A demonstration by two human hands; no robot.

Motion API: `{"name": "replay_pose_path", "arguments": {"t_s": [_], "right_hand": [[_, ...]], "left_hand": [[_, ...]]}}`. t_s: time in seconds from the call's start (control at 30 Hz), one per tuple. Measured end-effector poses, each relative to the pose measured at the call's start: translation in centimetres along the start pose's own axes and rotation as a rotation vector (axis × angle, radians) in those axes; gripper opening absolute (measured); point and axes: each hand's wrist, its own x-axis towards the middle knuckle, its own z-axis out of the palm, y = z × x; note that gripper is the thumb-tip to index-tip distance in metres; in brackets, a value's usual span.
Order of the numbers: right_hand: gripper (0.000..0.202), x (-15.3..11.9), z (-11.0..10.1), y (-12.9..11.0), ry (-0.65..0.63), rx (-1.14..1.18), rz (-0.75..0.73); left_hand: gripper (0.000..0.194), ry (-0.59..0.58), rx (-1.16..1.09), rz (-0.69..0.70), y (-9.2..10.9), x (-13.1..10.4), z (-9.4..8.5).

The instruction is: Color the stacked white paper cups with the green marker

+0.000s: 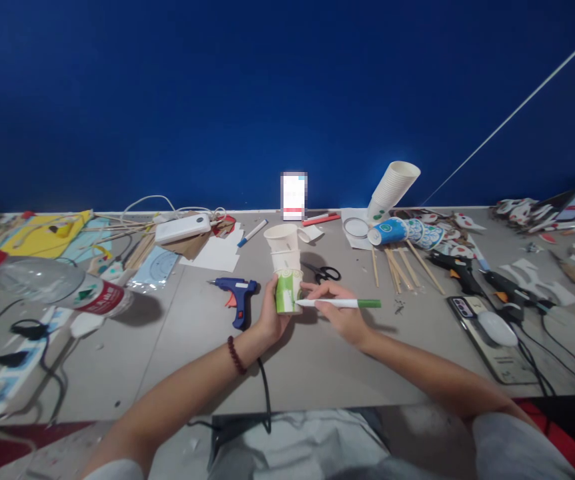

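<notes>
My left hand (270, 315) is closed around the lower part of a green and white paper cup (285, 288). White paper cups (283, 248) are stacked above it, with a small curled paper piece (311, 233) at the upper right side. In my right hand (340, 310) is a marker (340, 303) with a white barrel and green end, held level. Its tip meets or nearly meets the green pattern low on the cup. A blue glue gun (237, 297) lies just left of my left hand. Black-handled scissors (326, 273) lie behind my right hand.
A plastic bottle (62, 283) lies at left above a power strip (22, 360). Stacked white cups (392, 190) lean at the back right near blue patterned cups (397, 231) and wooden sticks (400, 267). Black glue guns (507, 293) and a phone (492, 347) lie right, with trailing cords.
</notes>
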Motion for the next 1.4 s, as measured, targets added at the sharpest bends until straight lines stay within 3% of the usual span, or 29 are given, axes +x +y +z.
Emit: {"name": "replay_pose_path", "arguments": {"t_s": [0.43, 0.77, 1.17, 1.4], "right_hand": [[0.014, 0.0, 0.4, 0.4, 0.093, -0.043, 0.055], [0.011, 0.0, 0.2, -0.3, 0.006, 0.015, 0.039], [0.013, 0.0, 0.4, 0.7, 0.087, -0.011, 0.08], [0.012, 0.0, 0.3, 0.5, 0.052, 0.003, 0.066]], "left_hand": [[0.036, -0.039, 0.013, -0.007, 0.1, 0.0, 0.3], [0.036, 0.007, -0.013, -0.021, 0.1, -0.1, 0.3], [0.036, -0.016, 0.011, -0.01, 0.0, -0.2, 0.3], [0.039, -0.028, 0.021, -0.016, 0.0, -0.1, 0.1]]}}
